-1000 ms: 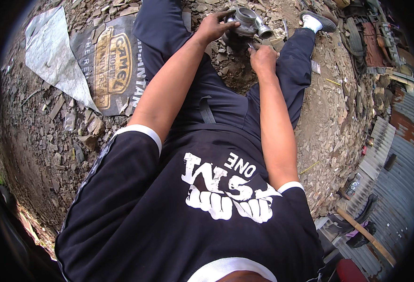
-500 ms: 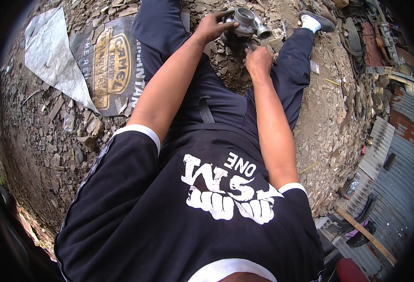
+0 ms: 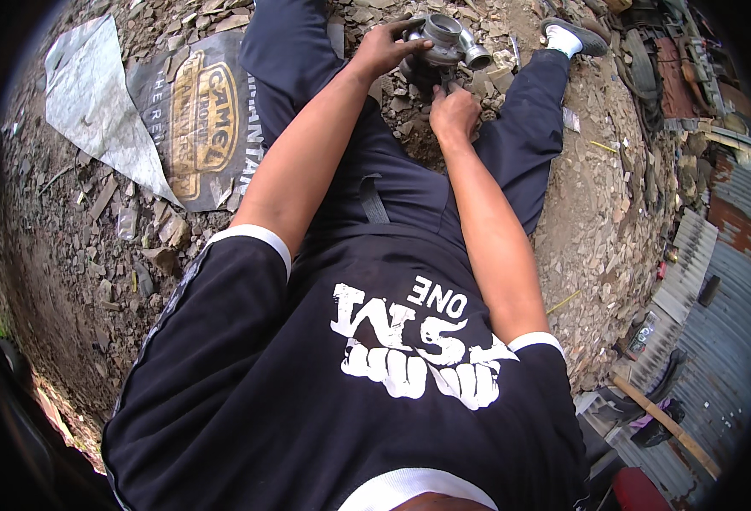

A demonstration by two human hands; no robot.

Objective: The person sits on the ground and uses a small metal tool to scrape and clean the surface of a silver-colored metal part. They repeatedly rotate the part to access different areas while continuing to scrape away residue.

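A grey metal turbocharger (image 3: 445,32) stands between my spread legs, its round opening facing up and a short pipe outlet pointing right. My left hand (image 3: 384,49) grips its left side, with the thumb and fingers spread over the housing. Just below the housing, my right hand (image 3: 455,112) is closed, its fingertips up against the turbocharger's dark underside. A small greyish piece shows at those fingertips, but what it is I cannot make out. The lower part of the turbocharger lies in shadow and is partly hidden by my right hand.
Broken stones (image 3: 161,255) cover the ground around me. A printed dark sheet (image 3: 158,102) and a pale torn sheet (image 3: 94,102) lie on the left. At the right are corrugated metal sheets (image 3: 716,341), a wooden pole (image 3: 665,422) and piled scrap parts (image 3: 682,68).
My right hand has shifted slightly left and down beneath the turbocharger, and its wrist has turned. My left hand and the turbocharger have stayed in place.
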